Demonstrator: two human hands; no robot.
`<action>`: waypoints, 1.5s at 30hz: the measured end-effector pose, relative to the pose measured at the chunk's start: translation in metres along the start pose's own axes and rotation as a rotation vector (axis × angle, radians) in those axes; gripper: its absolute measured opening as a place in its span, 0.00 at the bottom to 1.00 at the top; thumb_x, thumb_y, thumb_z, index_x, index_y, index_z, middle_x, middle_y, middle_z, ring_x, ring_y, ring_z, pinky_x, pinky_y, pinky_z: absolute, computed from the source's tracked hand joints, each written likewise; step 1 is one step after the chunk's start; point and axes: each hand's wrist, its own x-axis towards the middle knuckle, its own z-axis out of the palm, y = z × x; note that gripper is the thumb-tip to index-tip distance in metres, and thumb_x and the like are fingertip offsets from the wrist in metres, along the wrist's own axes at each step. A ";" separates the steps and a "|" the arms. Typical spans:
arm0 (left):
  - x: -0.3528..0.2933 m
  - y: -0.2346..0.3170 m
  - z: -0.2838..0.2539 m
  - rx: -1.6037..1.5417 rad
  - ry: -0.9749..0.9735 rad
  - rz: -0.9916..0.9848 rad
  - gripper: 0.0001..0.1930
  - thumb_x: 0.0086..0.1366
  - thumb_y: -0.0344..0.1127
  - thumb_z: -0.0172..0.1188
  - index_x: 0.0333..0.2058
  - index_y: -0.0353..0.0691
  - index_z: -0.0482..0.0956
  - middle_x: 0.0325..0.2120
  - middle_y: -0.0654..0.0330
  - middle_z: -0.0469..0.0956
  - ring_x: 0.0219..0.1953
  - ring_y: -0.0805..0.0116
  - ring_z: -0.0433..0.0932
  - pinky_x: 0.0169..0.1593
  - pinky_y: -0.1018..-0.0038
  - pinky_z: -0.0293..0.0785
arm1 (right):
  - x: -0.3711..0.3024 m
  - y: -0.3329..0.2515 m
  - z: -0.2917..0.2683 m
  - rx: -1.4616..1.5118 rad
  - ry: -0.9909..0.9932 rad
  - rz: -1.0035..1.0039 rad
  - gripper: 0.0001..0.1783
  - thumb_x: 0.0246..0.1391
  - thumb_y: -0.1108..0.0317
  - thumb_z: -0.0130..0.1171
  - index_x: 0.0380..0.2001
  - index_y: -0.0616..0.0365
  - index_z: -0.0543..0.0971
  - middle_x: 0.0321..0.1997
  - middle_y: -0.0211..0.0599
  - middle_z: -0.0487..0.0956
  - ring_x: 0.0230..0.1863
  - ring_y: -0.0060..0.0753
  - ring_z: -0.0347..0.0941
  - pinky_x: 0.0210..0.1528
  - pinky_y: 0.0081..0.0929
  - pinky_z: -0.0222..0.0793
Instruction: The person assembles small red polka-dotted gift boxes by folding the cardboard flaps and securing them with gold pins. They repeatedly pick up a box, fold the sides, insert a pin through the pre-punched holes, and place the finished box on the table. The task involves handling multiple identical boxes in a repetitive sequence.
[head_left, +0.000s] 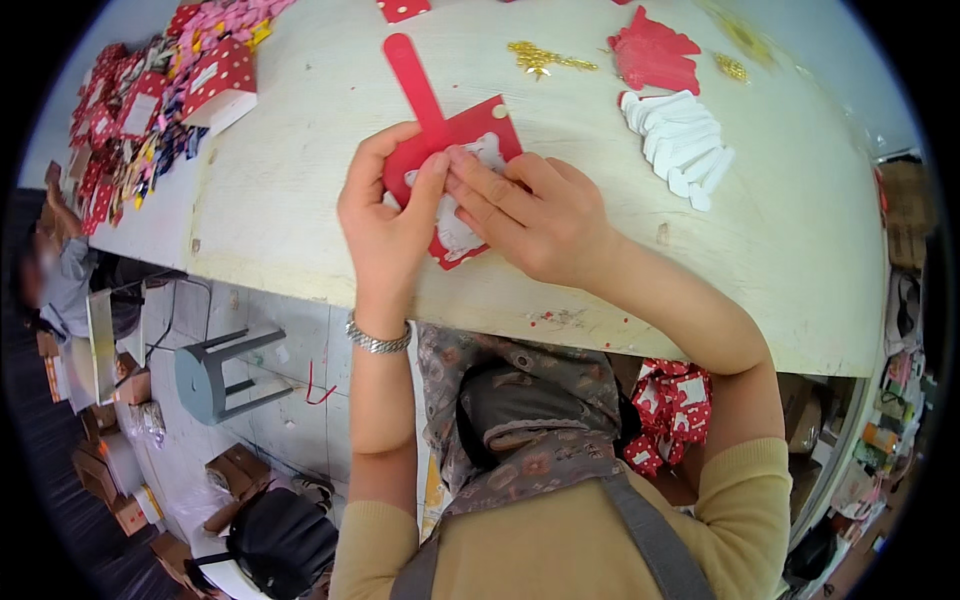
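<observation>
Above the near part of the table I hold a flat red piece with pale dots (pixel 504 114), bearing a white cut-out shape (pixel 459 232). A long red strip with a rounded end (pixel 408 78) sticks up from its top. My left hand (pixel 388 205) grips the piece's left side, its thumb on the front at the strip's base. My right hand (pixel 545 215) meets that thumb there, its fingers pressed together against the piece. Those fingers hide part of the white shape and the strip's lower end.
White round-ended strips (pixel 672 140) and red cut pieces (pixel 655 52) lie in piles at the far right, near small gold pieces (pixel 545 60). Dotted red items (pixel 222 82) are heaped far left. A grey stool (pixel 203 382) stands left; another person (pixel 65 275) is beyond.
</observation>
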 end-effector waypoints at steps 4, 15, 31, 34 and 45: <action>0.000 -0.004 -0.004 0.002 -0.020 0.038 0.14 0.56 0.23 0.63 0.42 0.34 0.74 0.37 0.62 0.77 0.36 0.78 0.74 0.41 0.82 0.72 | -0.002 0.015 -0.005 0.411 -0.053 0.170 0.10 0.43 0.72 0.62 0.32 0.59 0.80 0.46 0.32 0.79 0.29 0.30 0.70 0.28 0.23 0.68; -0.001 -0.002 -0.003 0.022 0.007 0.039 0.14 0.58 0.25 0.63 0.42 0.35 0.73 0.36 0.63 0.76 0.35 0.81 0.73 0.35 0.85 0.71 | -0.021 0.136 0.030 -0.009 -0.371 0.708 0.09 0.51 0.62 0.58 0.33 0.51 0.83 0.31 0.36 0.77 0.35 0.42 0.75 0.37 0.37 0.70; -0.006 -0.009 -0.001 -0.007 0.003 0.101 0.14 0.56 0.25 0.64 0.42 0.35 0.74 0.37 0.62 0.76 0.37 0.78 0.74 0.41 0.82 0.71 | -0.029 0.157 0.027 -0.131 -0.544 0.621 0.09 0.53 0.65 0.55 0.31 0.57 0.82 0.32 0.37 0.78 0.33 0.40 0.75 0.35 0.34 0.71; -0.007 -0.007 -0.001 -0.034 0.005 0.084 0.14 0.56 0.25 0.64 0.42 0.36 0.74 0.36 0.61 0.76 0.37 0.78 0.74 0.40 0.81 0.71 | -0.024 0.161 0.027 -0.100 -0.541 0.602 0.09 0.52 0.65 0.55 0.32 0.57 0.82 0.33 0.38 0.78 0.34 0.41 0.75 0.37 0.34 0.71; -0.007 -0.005 -0.003 0.048 -0.001 0.166 0.14 0.56 0.25 0.64 0.41 0.35 0.74 0.35 0.61 0.77 0.35 0.76 0.75 0.40 0.81 0.71 | 0.003 0.172 0.070 -0.078 -0.509 0.676 0.11 0.51 0.61 0.55 0.33 0.52 0.83 0.31 0.38 0.80 0.36 0.45 0.76 0.38 0.39 0.71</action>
